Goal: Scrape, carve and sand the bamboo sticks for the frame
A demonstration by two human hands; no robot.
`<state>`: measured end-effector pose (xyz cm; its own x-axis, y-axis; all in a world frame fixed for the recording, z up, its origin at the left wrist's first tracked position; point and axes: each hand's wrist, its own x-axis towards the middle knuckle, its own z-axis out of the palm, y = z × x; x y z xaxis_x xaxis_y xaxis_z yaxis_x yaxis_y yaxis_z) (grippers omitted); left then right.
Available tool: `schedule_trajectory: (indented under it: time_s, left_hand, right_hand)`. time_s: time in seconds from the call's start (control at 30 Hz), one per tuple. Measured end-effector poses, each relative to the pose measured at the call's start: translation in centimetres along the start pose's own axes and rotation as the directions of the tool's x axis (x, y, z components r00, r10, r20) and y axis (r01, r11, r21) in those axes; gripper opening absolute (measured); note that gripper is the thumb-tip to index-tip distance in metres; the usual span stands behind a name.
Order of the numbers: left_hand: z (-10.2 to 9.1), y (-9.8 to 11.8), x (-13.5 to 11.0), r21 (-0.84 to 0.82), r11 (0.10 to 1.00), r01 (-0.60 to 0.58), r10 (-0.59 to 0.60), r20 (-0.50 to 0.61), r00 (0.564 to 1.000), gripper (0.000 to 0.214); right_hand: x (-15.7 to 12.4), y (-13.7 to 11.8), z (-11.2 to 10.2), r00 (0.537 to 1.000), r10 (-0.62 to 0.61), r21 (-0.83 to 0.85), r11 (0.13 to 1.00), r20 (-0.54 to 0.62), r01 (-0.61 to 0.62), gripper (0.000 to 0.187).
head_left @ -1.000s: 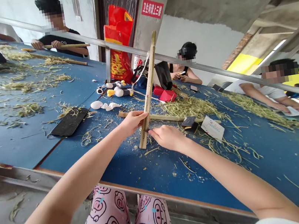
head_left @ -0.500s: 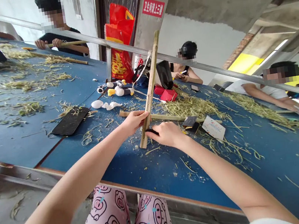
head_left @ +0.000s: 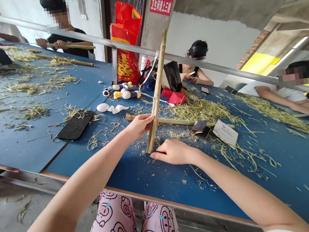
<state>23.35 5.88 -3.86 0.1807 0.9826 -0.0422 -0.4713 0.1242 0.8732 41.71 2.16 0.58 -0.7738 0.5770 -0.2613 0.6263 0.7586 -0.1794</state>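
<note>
My left hand (head_left: 141, 125) is closed around the lower part of a pale wooden stick (head_left: 158, 80), which leans up and away from me. The stick's lower end is close to the blue tabletop (head_left: 133, 169). Beside that end my right hand (head_left: 175, 151) is closed, its thumb pointing left. A small black tool showed in this hand half a second ago; now the curled fingers hide it. Another stick (head_left: 172, 120) lies crosswise behind my hands, with curly yellow-green shavings (head_left: 200, 111) heaped near it.
A black phone (head_left: 76, 124) lies to the left. Bird-like toys (head_left: 126, 93), a red bag (head_left: 127, 58) and a white card (head_left: 225, 133) are farther back. A metal rail (head_left: 222, 67) crosses the table. People sit opposite, one person's hands (head_left: 51, 44) on a stick.
My right hand has slid down toward me, past the stick's lower end, and the black tool is out of sight. My left hand keeps its hold on the stick.
</note>
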Motion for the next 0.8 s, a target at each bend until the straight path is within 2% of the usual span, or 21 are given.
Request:
schedule_trajectory:
  time_s: [0.07,0.17,0.23,0.3,0.4,0.47,0.63,0.73,0.8]
  left_hand:
    - [-0.1,0.2,0.0,-0.026,0.999,0.025,-0.024,0.024,0.999,0.021]
    - [-0.2,0.4,-0.1,-0.062,0.996,0.056,-0.054,0.031,0.998,0.017]
    - [-0.3,0.4,-0.1,-0.082,0.995,0.058,-0.056,0.022,0.998,0.015]
    - [-0.4,0.2,-0.1,-0.101,0.993,0.059,-0.057,0.023,0.998,0.016]
    - [-0.5,0.0,0.1,-0.114,0.991,0.074,-0.069,0.046,0.997,0.017]
    - [-0.5,0.0,0.1,-0.115,0.990,0.080,-0.075,0.052,0.996,0.016]
    - [-0.2,0.3,-0.2,-0.149,0.986,0.074,-0.071,0.022,0.997,0.014]
    - [-0.1,0.3,-0.3,-0.140,0.987,0.078,-0.077,0.017,0.997,0.015]
    - [-0.1,0.3,-0.2,-0.135,0.987,0.082,-0.080,0.023,0.997,0.014]
  right_hand:
    - [0.4,0.6,-0.8,0.993,0.052,-0.004,0.999,-0.107,-0.053,0.066]
    - [1.8,1.6,-1.9,0.935,0.141,-0.083,0.981,-0.327,-0.176,0.063]
    - [2.5,1.7,-2.0,0.911,0.165,-0.142,0.962,-0.378,-0.233,0.062]
    - [2.5,1.2,-1.3,0.927,0.165,-0.187,0.953,-0.338,-0.238,0.064]
    - [1.8,0.2,-0.3,0.970,0.108,-0.249,0.955,-0.220,-0.162,0.067]
    - [1.5,0.0,-0.3,0.979,0.089,-0.288,0.947,-0.185,-0.141,0.067]
    - [1.6,-0.2,-0.9,0.941,0.176,-0.310,0.913,-0.289,-0.266,0.062]
    - [0.9,-1.1,0.2,0.987,0.083,-0.318,0.940,-0.140,-0.124,0.062]
    - [0.5,-1.4,0.6,0.998,0.036,-0.324,0.944,-0.058,-0.053,0.061]
